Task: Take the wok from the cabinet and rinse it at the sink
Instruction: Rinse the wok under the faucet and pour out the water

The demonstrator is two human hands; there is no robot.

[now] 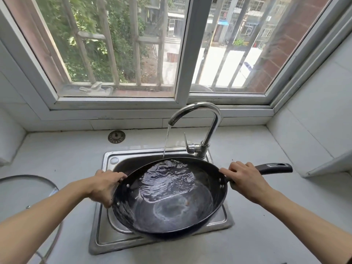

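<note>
Over the sink (pixel 106 233), set into the pale counter (pixel 266 225) below the window (pixel 182 54), the wok (pixel 169 197) is held up by both hands, tilted with its far rim higher and just under the tap (pixel 196 121). A stream of water (pixel 166 141) runs from the spout onto the far inner wall and ripples down toward a shallow pool in the bottom.

The left hand (pixel 103 185) grips the left rim, fingers curled over the edge near the rivets. The right hand (pixel 245 180) is clenched round the long dark handle (pixel 274 167) close to where it joins the bowl, and the end of the handle sticks out to the right past the knuckles.

The wok looks like stiff dark metal, wide and probably heavy, more so as water gathers in it. Its wet surface is likely slippery, so the bare left rim seems the weaker hold; the handle gives the surer grip and the leverage for tipping or swirling. Rinsing appears well under way.

A glass lid (pixel 28 189) lies on the counter at the near left, and a round drain strainer (pixel 116 136) rests at the far left of the sink.
</note>
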